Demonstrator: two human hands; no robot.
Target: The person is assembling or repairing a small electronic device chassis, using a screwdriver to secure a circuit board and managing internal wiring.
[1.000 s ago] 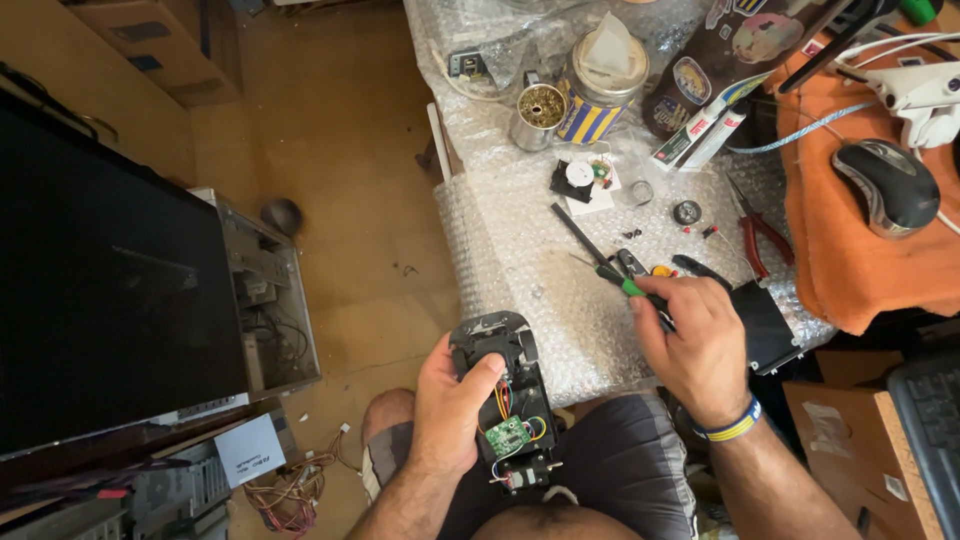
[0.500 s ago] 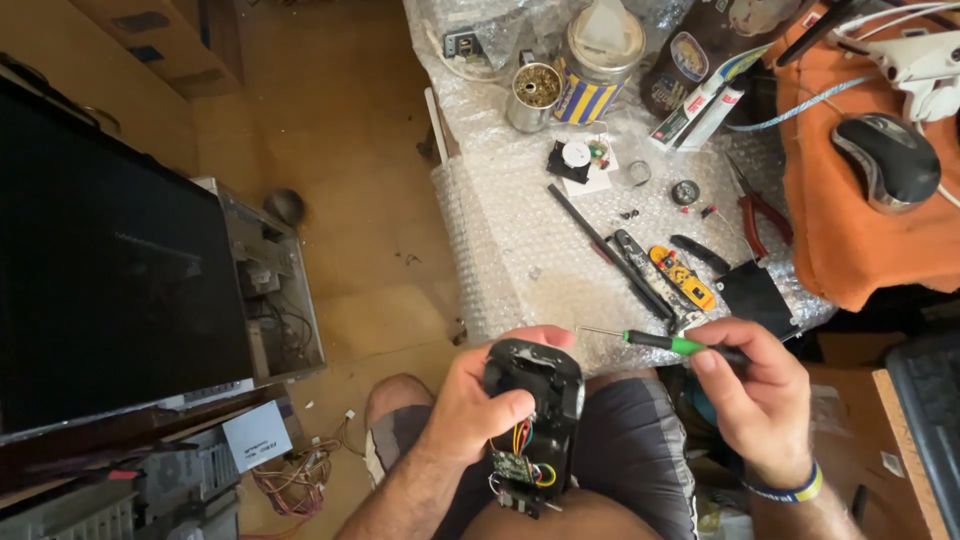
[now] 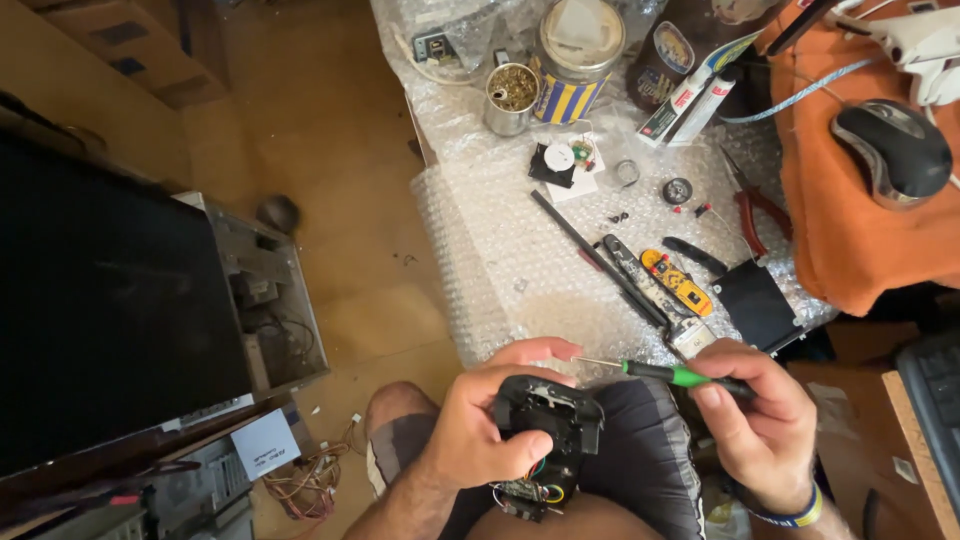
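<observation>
While the person sat with the knees under the edge of the tabletop, both hands were working low in the centre of the frame. The left hand was closed around a black device, an opened plastic housing; the thumb lay over its upper edge and the fingers wrapped its left side, so the grip was firm. The device sat above the lap, over the dark shorts. Its long axis ran roughly from the top of the frame toward the bottom, slightly tilted, and at its lower end a small circuit board with coloured wires hung out.

The right hand was closed on a green-handled screwdriver, with the fingers curled around the back part of the handle. The screwdriver lay almost horizontal; its thin metal shaft pointed to the left of the frame, toward the upper edge of the device. I cannot tell if the tip touched the housing.

On the bubble wrap covering the tabletop, above the hands, lay a long black strip, a yellow and black tool and a flat black square part. Red-handled pliers were further right, and a computer mouse rested on an orange cloth in the upper right.
</observation>
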